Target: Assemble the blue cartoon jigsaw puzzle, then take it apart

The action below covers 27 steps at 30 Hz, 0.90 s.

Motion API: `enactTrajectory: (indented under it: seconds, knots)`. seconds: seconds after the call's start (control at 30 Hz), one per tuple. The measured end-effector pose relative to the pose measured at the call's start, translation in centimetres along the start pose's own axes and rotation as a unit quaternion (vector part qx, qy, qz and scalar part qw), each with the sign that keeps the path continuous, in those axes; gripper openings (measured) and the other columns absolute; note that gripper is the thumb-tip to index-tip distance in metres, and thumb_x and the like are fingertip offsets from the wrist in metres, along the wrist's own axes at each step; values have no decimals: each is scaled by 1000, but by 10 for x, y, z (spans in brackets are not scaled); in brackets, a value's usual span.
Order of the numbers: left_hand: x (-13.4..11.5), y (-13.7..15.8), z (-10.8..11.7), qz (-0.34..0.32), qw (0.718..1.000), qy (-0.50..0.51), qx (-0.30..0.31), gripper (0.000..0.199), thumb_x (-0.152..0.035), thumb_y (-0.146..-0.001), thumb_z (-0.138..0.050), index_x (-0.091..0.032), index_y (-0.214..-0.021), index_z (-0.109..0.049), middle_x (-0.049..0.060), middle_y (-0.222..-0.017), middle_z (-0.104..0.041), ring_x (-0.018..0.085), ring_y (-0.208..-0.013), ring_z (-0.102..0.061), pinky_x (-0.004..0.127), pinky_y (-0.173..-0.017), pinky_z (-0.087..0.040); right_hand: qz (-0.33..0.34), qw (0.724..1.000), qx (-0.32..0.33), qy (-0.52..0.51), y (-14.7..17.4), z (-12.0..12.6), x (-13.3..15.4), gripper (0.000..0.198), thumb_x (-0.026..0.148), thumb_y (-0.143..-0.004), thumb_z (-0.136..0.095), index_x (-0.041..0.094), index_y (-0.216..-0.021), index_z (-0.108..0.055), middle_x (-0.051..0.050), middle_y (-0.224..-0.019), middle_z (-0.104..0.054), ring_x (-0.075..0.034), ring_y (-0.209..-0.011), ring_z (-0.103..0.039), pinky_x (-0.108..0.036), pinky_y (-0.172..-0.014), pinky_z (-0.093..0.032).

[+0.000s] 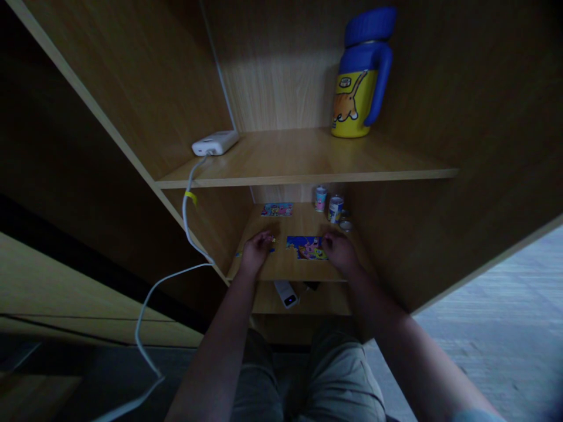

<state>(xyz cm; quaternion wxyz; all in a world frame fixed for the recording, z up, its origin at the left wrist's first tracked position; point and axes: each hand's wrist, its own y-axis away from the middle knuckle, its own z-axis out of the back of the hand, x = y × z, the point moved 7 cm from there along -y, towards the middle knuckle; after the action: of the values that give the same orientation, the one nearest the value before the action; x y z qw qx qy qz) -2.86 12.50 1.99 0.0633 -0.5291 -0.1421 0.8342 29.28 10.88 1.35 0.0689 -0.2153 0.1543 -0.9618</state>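
Note:
A partly assembled jigsaw puzzle (307,248) with cartoon figures on blue lies on the middle shelf, its lower left part uneven. To its left, my left hand (256,252) is closed, with a small yellowish puzzle piece (273,239) at its fingertips. A few loose pieces (271,250) lie beside and partly under that hand. My right hand (338,249) rests at the puzzle's right edge with fingers curled, covering that edge; whether anything is in them is hidden. Farther back lies a rectangular cartoon picture (277,209).
Two small printed cans (321,199) (335,209) and round metal lids (345,225) stand back right. Above is a shelf (285,158) with a blue-yellow mug (356,76) and a white power bank (215,143), its cable (185,217) hanging left. A white device (285,294) lies below.

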Motion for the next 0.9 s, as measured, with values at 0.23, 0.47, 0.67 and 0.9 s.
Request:
enactTrajectory:
  seconds: [0.23,0.47,0.67,0.9]
  knots:
    - [-2,-2,-4,-13,999,-17,27,25,-35,-103,-65,-24,-118,-82,9,-125,-84,26,-115,-78,44,-109,-61,2,1000,-4,7,-1,0,-1,29,29,-109,-53,20,-96,-77,-10,-102,-80,-22,-96,-72,-29,-89,-48]
    - [-3,0,-12,-24,998,-24,48,21,-36,-102,-67,-23,-108,-82,7,-112,-86,24,-103,-79,38,-98,-63,2,1000,-18,15,-2,-3,-4,29,30,-108,-53,21,-97,-78,-10,-102,-80,-23,-95,-71,-31,-88,-48]
    - [-7,2,-21,-48,994,-46,86,18,-36,-99,-70,-22,-100,-81,5,-102,-86,24,-96,-79,36,-92,-62,1,1000,-24,4,-3,-3,-7,29,29,-107,-52,20,-99,-78,-11,-104,-80,-24,-98,-72,-31,-88,-48]
    - [-10,4,-30,-99,988,-23,116,29,-20,-96,-67,-22,-120,-82,6,-112,-86,23,-103,-80,39,-101,-62,-5,1000,-24,12,-4,-2,-8,28,30,-107,-53,19,-99,-78,-12,-106,-81,-24,-97,-72,-31,-88,-48]
